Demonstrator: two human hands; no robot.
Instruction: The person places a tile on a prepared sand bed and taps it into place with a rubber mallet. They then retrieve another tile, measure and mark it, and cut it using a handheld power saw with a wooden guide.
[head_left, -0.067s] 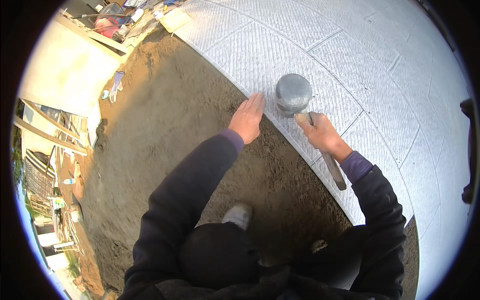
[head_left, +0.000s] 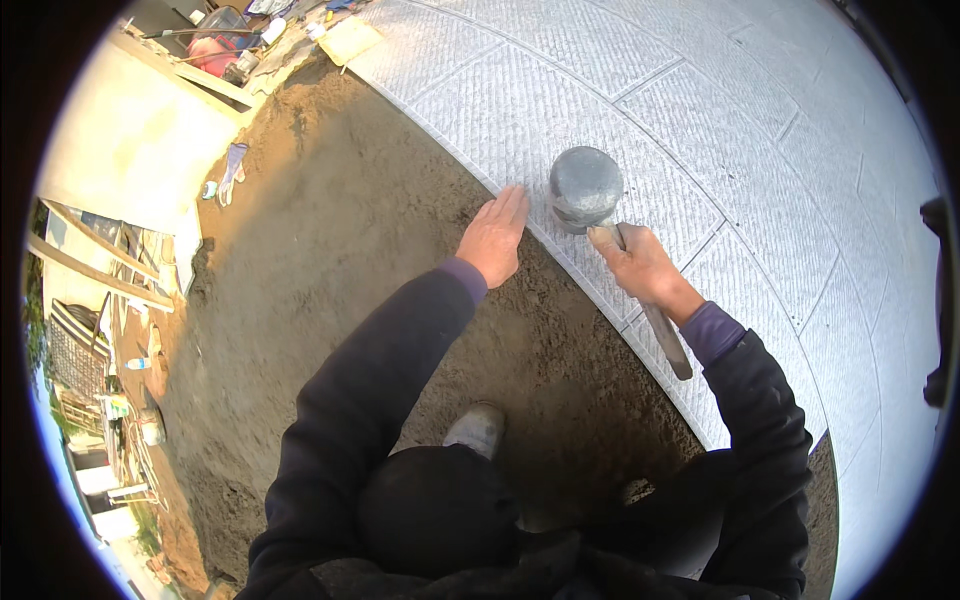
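The right hand (head_left: 645, 268) is gripping a mallet (head_left: 586, 188) over the pale paving (head_left: 550, 95), its fingers wrapping the handle (head_left: 664, 340) close under the dark round head. The handle's free end is pointing back toward the wearer, above the paving. Whether the head is touching the paving or hovering just above it, I cannot tell. The left hand (head_left: 491, 242) is reaching to the paving's edge, its straight fingers (head_left: 511, 204) pressing together and their tips meeting the border; whether they are bearing any weight is not showing. Beside the paving, a rough brown bed (head_left: 300, 240) is spreading, with a boot (head_left: 478, 428) standing on it.

The short grip is probably favouring control over force, so light, even taps would be suiting it better than heavy swings. The mallet's face should be meeting the paving flat, since a tilted rim could be marking the ridged surface. Any blow should be landing inward from the paving's thin edge, clear of the left fingertips. The left hand would be helping best by lying flat along that edge, with nothing curling underneath.
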